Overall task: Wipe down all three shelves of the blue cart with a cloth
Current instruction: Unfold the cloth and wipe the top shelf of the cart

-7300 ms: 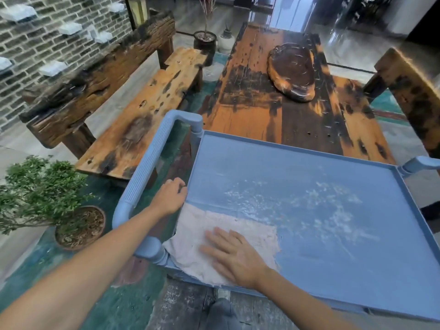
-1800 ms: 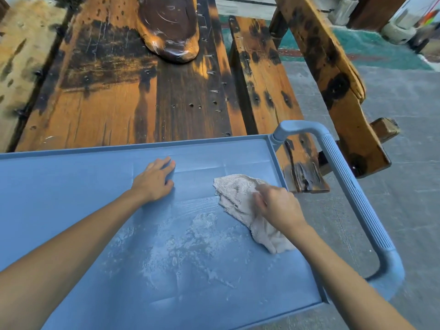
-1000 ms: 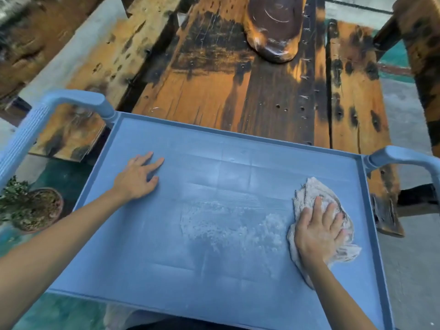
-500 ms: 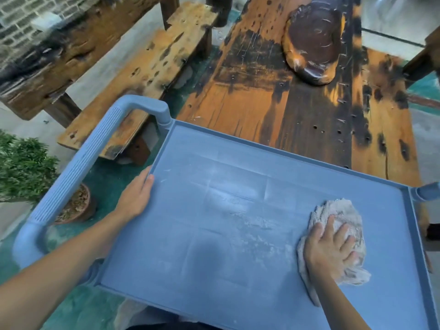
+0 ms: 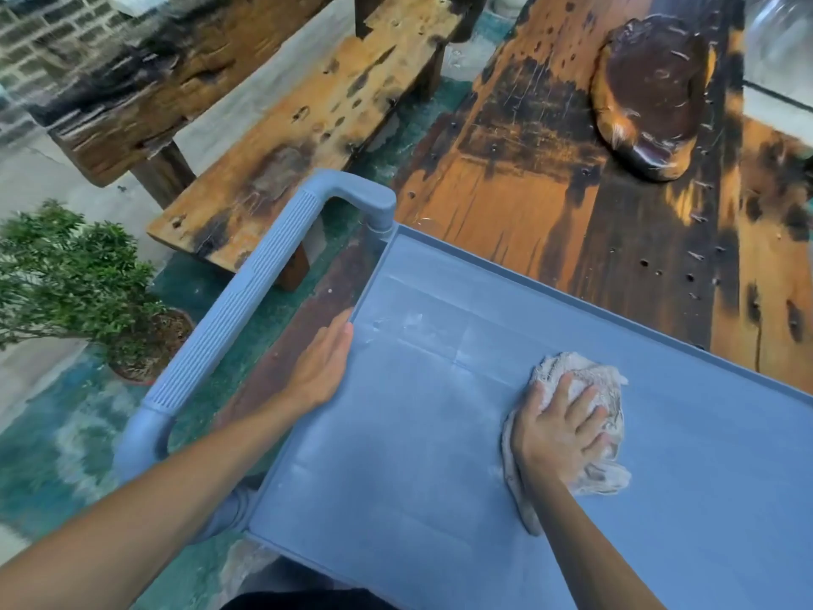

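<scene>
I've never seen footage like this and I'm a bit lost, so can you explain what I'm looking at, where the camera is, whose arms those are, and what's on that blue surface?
The camera is worn on a person's head and looks forward and down, so the two bare arms reaching in from the bottom belong to the wearer. There is no machine here.

The blue surface is the top shelf of a plastic cart, with a ribbed handle on its left end. The right hand presses flat on a crumpled pale cloth on the shelf. The left hand rests against the shelf's left rim, likely to steady it. Faint whitish streaks show on the shelf.

Beyond the cart stands a weathered wooden table bearing a dark carved tray. To the left are a wooden bench and a potted plant.
</scene>
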The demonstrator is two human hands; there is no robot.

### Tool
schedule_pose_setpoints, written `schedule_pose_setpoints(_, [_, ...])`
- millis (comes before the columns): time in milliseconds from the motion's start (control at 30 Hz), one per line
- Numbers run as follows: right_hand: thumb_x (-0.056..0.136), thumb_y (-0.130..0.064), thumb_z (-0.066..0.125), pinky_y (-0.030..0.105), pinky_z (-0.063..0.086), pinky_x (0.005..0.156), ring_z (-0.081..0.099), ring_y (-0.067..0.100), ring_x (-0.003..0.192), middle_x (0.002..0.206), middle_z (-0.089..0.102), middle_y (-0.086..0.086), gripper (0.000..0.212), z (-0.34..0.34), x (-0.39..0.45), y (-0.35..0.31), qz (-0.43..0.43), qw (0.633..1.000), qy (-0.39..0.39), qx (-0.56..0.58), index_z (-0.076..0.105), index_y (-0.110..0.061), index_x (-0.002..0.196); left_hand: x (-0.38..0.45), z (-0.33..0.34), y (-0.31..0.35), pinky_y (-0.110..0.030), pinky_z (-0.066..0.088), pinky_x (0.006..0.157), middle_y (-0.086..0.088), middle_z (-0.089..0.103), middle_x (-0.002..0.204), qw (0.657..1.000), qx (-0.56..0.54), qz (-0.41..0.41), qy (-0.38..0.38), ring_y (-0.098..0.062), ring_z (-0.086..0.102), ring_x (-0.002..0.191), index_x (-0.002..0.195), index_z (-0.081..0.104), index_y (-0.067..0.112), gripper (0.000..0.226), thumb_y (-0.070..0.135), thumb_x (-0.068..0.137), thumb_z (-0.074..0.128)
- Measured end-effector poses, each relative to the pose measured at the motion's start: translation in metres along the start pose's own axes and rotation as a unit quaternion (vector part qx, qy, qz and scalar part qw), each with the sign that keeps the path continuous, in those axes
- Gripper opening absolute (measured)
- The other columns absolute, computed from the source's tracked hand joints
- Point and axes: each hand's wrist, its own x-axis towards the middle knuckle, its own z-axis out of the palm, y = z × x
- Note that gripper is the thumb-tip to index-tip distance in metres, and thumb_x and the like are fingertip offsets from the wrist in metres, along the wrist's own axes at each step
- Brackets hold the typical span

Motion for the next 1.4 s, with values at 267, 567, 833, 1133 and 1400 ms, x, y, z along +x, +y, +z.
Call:
schedule_pose_setpoints(267, [0.092, -0.073, -0.003, 0.046, -0.014, 0.122, -0.01, 0.022, 0.158, 0.172, -0.008, -0.005, 0.075, 0.022, -0.014, -0.084, -0.117, 0.992, -0.026, -0.03, 0.002, -0.042, 0.161, 0.002, 0.001, 0.005, -0.04, 0.021, 0.122, 0.015, 0.033, 0.16, 1.0, -0.012, -0.011, -0.008, -0.015, 0.027, 0.149, 0.155, 0.027, 0.038, 0.051, 0.046, 0.107, 0.013])
schedule_pose_setpoints(567, [0.094, -0.071, 0.005, 0.043, -0.015, 0.123, -0.009, 0.019, 0.158, 0.171, -0.003, -0.012, 0.069, 0.052, -0.044, -0.177, -0.345, 0.935, -0.066, -0.056, 0.01, -0.048, 0.159, 0.001, -0.004, 0.009, -0.048, 0.031, 0.116, 0.004, 0.044, 0.153, 0.999, 0.017, -0.027, -0.019, -0.02, 0.04, 0.141, 0.153, 0.02, 0.047, 0.053, 0.052, 0.103, 0.004])
schedule_pose_setpoints(833, [0.095, -0.046, 0.022, 0.049, -0.009, 0.125, -0.004, 0.017, 0.159, 0.17, 0.014, -0.014, 0.061, 0.044, -0.042, -0.174, -0.487, 0.862, -0.136, -0.038, 0.039, -0.037, 0.153, 0.003, -0.002, 0.008, -0.05, 0.032, 0.115, -0.002, 0.046, 0.15, 0.999, 0.019, -0.028, -0.013, -0.024, 0.042, 0.139, 0.151, 0.023, 0.046, 0.055, 0.054, 0.102, 0.002])
schedule_pose_setpoints(1133, [0.076, -0.016, 0.045, 0.055, -0.013, 0.117, 0.024, 0.018, 0.155, 0.151, 0.049, -0.017, 0.045, 0.025, -0.096, -0.142, -0.585, 0.789, -0.179, -0.046, 0.065, -0.027, 0.115, 0.007, -0.003, 0.007, -0.047, 0.028, 0.118, 0.001, 0.038, 0.158, 0.999, 0.018, -0.042, -0.015, -0.019, 0.033, 0.147, 0.154, 0.03, 0.031, 0.061, 0.053, 0.103, 0.004])
schedule_pose_setpoints(1400, [0.087, -0.022, 0.048, 0.051, -0.001, 0.124, 0.037, 0.005, 0.148, 0.101, 0.074, -0.007, 0.018, 0.003, -0.147, -0.076, -0.562, 0.797, -0.221, -0.02, 0.063, -0.016, 0.079, 0.002, -0.002, 0.011, -0.052, 0.038, 0.106, -0.02, 0.053, 0.128, 0.996, 0.087, -0.012, 0.005, -0.036, 0.05, 0.122, 0.122, 0.046, 0.009, 0.057, 0.047, 0.105, 0.008])
